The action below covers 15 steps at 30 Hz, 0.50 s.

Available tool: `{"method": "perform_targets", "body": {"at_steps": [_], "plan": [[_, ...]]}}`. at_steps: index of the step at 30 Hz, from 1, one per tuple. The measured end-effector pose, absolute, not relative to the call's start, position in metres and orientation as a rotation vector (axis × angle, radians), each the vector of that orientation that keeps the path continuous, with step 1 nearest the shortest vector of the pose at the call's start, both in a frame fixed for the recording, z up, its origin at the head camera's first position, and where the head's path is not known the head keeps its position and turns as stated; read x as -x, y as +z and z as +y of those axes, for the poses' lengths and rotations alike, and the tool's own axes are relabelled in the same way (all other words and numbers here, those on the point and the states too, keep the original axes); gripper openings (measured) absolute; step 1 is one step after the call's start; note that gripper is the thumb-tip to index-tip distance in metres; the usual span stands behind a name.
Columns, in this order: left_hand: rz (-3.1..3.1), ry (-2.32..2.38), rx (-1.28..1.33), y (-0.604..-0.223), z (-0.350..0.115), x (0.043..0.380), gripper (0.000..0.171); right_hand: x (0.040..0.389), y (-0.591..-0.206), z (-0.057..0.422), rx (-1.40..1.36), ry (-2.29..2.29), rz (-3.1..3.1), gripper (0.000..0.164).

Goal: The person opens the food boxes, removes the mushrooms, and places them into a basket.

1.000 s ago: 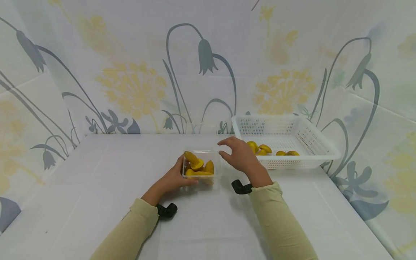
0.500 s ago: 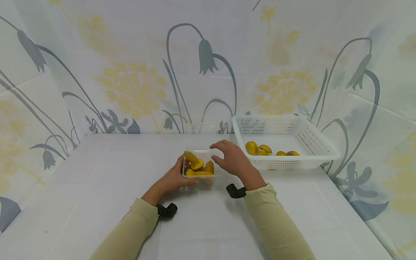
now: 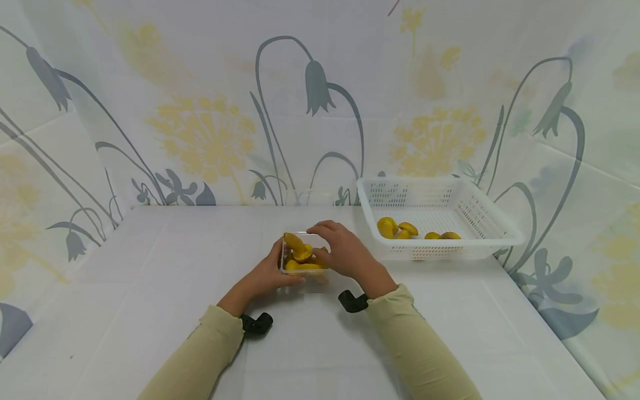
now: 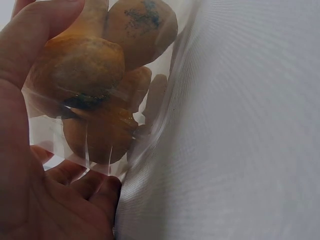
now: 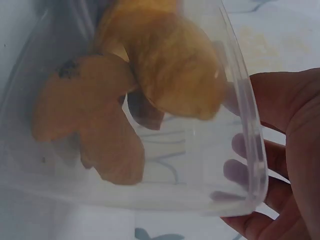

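Observation:
My left hand [image 3: 270, 272] grips a clear plastic container [image 3: 312, 271] from its left side, thumb along the near wall. Several yellow mushrooms [image 3: 302, 254] fill it, one leaning up at the back left corner. At the container's right side is my right hand [image 3: 347, 253], its fingers loosely bent over the rim and its thumb close to the mushrooms. Through the clear wall, the right wrist view shows the right fingertips [image 5: 235, 172] spread apart beside a mushroom [image 5: 175, 70]. The left wrist view has mushrooms [image 4: 75, 70] pressed near the wall by the left fingers.
A white perforated basket [image 3: 465, 244] stands at the back right, with several yellow mushrooms [image 3: 406, 229] inside. A faint transparent box [image 3: 310, 197] is at the table's back edge, before a flower-patterned cloth [image 3: 200, 139]. A white cloth covers the table [image 3: 175, 255].
My right hand has moved left from beside the basket to the container, its fingers coming over the right rim. The left hand and the container have stayed put.

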<state>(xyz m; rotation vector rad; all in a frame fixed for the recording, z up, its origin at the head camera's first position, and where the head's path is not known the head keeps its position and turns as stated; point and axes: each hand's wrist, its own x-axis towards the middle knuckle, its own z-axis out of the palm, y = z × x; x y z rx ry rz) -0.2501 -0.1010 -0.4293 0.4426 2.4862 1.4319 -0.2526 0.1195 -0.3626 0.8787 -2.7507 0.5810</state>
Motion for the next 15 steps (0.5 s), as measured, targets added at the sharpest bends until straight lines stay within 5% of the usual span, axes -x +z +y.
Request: {"method": "perform_targets", "body": {"at_steps": [15], "plan": [[2.509, 1.479, -0.511, -0.429, -0.101, 0.249, 0.110, 0.246, -0.370, 0.101, -1.019, 0.614, -2.668, 0.047]]}}
